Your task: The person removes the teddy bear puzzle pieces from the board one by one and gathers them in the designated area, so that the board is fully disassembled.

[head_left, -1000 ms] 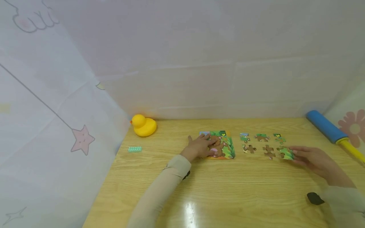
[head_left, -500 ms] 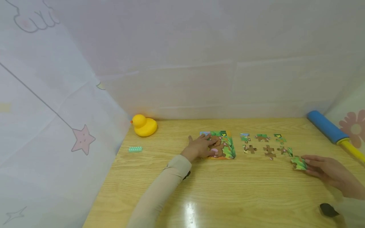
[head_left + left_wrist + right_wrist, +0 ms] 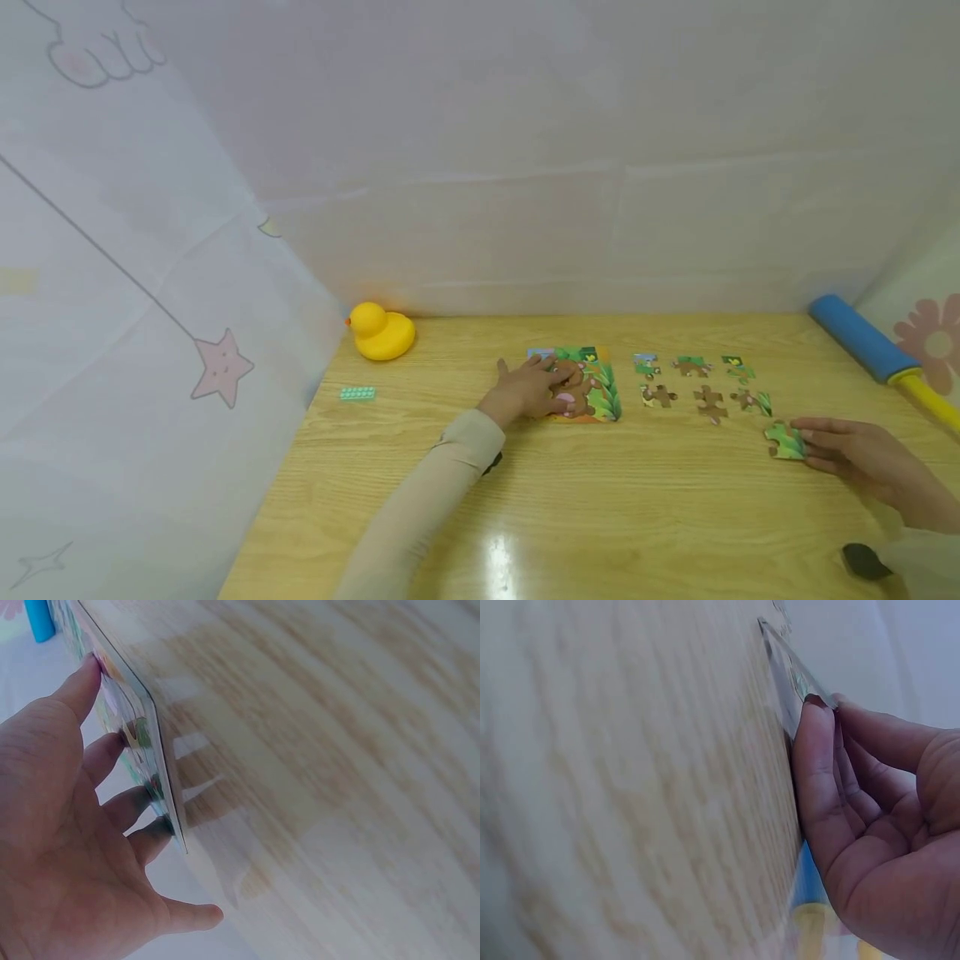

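My left hand (image 3: 522, 390) rests spread on a jigsaw puzzle board (image 3: 607, 402) with a brown bear-like animal and green leaves on it. Its fingertips touch the board's face in the left wrist view, and the palm hides part of the picture. At the right, my right hand (image 3: 873, 463) pinches a green puzzle piece (image 3: 786, 442) between thumb and fingers. In the right wrist view that piece (image 3: 799, 664) tilts, its finger-side edge lifted off the table. Several loose pieces lie between the hands in two rows, among them a brown one (image 3: 709, 403) and a brown-and-green one (image 3: 753, 400).
A yellow toy duck (image 3: 384, 332) sits at the table's back left, with a small green dotted strip (image 3: 357, 393) in front of it. Along the right side lies a blue tube with a yellow handle (image 3: 862, 337). Pale printed cloth (image 3: 480, 242) hangs behind the wooden table (image 3: 637, 517).
My right hand has drawn the green piece to the right and nearer to me, uncovering the brown-and-green piece in the lower row. My left hand has stayed on the board.
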Demonstrator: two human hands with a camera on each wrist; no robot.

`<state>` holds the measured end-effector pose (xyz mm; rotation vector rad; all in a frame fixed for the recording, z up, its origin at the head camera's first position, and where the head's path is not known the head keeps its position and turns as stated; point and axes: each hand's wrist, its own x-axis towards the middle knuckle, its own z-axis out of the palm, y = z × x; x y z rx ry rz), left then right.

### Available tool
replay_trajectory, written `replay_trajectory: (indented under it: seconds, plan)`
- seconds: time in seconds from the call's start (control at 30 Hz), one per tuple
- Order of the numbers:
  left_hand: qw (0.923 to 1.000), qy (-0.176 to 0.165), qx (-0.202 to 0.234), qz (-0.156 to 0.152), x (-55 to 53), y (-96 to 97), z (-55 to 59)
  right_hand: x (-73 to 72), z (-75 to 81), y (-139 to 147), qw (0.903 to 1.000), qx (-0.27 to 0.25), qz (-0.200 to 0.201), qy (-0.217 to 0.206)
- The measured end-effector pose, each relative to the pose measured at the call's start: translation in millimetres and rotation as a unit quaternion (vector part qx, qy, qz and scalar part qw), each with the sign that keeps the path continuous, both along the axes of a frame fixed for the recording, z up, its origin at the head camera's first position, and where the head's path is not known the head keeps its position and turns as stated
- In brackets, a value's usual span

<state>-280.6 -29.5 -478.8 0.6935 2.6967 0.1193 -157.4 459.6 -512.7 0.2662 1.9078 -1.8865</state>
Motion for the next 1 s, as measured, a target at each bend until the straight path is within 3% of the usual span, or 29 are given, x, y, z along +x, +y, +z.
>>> replay_trajectory:
  seconds: [0.17, 0.37, 1.0]
  plan:
    - [1.0000, 0.000, -0.002, -0.001, 0.6, 0.5, 0.4, 0.1, 4.2, -4, 0.9984, 0.056, 0.003, 0.003]
    - [1.0000, 0.003, -0.004, -0.001, -0.1, 0.9, -0.7, -0.3, 13.2, -9, 0.9897, 0.141, 0.018, 0.016]
    - [1.0000, 0.004, 0.008, -0.001, -0.1, -0.5, -1.0, -1.2, 13.4, -5, 0.9809, 0.188, 0.006, 0.050]
